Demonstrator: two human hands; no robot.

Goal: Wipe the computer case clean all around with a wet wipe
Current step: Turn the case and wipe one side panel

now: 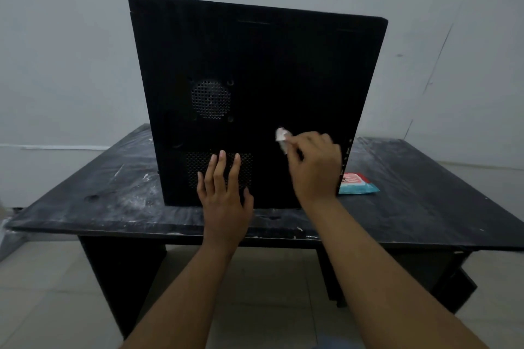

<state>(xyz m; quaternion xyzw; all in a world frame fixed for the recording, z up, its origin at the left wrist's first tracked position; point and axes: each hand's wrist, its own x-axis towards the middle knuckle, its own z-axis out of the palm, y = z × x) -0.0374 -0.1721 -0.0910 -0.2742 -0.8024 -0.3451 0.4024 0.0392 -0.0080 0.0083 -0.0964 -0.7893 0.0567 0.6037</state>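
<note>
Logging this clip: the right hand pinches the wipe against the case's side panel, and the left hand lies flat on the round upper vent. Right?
Not quite. In the head view the left hand lies flat on the rectangular lower vent, below the round upper vent, which is uncovered. The right hand does pinch the wipe against the case's side panel.

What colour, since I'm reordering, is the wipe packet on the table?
The wipe packet is light blue with a red label; head view.

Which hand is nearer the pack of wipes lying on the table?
Right. The right hand, pinching a wipe against the computer case, is just left of the pack; the left hand rests flat on the lower vent, farther left.
</note>
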